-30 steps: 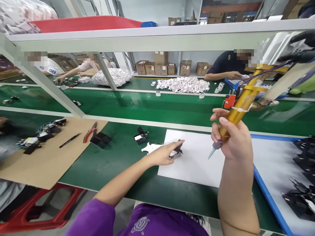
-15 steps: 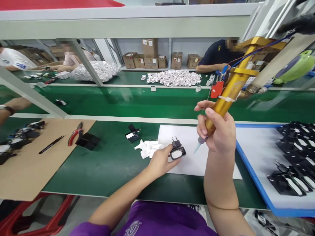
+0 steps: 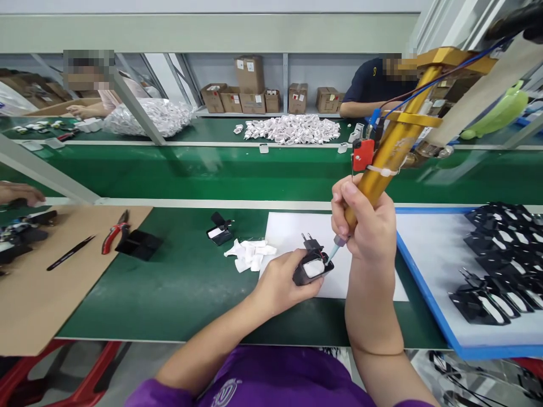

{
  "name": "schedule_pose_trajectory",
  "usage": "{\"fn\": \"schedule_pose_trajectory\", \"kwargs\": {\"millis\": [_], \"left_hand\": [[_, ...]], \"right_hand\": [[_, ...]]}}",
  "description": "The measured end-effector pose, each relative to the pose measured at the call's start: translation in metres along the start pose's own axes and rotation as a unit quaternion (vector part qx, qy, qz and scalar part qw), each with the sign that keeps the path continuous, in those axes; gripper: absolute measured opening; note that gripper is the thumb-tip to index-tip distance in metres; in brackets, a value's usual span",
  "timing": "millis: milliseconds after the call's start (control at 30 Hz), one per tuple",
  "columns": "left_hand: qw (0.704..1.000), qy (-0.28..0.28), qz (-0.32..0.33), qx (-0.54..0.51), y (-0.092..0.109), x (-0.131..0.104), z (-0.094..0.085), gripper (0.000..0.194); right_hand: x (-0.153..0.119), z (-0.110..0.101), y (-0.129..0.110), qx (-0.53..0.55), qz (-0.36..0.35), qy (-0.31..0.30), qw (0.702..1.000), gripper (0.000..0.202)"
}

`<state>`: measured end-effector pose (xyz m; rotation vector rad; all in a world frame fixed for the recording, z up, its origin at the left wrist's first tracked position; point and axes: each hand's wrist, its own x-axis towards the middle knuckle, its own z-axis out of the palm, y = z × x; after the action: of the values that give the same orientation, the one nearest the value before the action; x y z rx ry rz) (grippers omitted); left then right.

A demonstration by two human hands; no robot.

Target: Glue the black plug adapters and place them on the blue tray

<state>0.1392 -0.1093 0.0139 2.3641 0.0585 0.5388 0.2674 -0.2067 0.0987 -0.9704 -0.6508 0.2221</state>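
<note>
My left hand [image 3: 283,285] grips a small black plug housing [image 3: 313,270] with a white piece inside and two prongs pointing up, over a white sheet [image 3: 282,226]. Wrapped round a gold dispenser tube [image 3: 392,147], my right hand [image 3: 369,220] tilts it down to the left. Its pale blue nozzle [image 3: 334,252] meets the right edge of the housing. A red switch [image 3: 363,155] is strapped to the tube. Crumpled white pieces [image 3: 250,254] lie left of my left hand, and another black housing [image 3: 219,229] rests behind them.
At the right, a blue-rimmed tray [image 3: 424,288] holds several black housings. On the left are brown cardboard [image 3: 85,277], tweezers [image 3: 70,252], red pliers [image 3: 114,233] and a black box [image 3: 139,244]. A person's hand [image 3: 19,194] is at far left. White parts [image 3: 292,129] lie beyond the green belt.
The nozzle has come down from above the sheet to the housing's right edge. My left hand has lifted and turned the housing, and its fingers wrap further round it.
</note>
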Motion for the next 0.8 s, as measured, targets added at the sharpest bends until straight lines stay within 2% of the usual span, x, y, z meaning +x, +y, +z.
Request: {"fn": "schedule_pose_trajectory", "kwargs": {"millis": [233, 433, 600, 800], "left_hand": [[0.999, -0.003, -0.039, -0.015, 0.001, 0.000, 0.003, 0.034], [0.991, -0.040, -0.111, -0.064, 0.004, 0.002, 0.020, 0.030], [0.990, -0.022, -0.099, -0.096, 0.012, 0.006, 0.033, 0.023], [0.991, 0.022, -0.069, -0.114, 0.019, 0.009, 0.037, 0.024]], "right_hand": [[0.001, -0.001, 0.002, -0.012, -0.016, -0.004, 1.000, 0.023], [-0.002, 0.003, 0.002, -0.002, -0.013, 0.018, 1.000, 0.021], [-0.003, 0.005, 0.002, -0.002, -0.018, 0.026, 0.999, 0.021], [-0.006, 0.006, 0.001, -0.014, -0.012, 0.035, 0.999, 0.027]]}}
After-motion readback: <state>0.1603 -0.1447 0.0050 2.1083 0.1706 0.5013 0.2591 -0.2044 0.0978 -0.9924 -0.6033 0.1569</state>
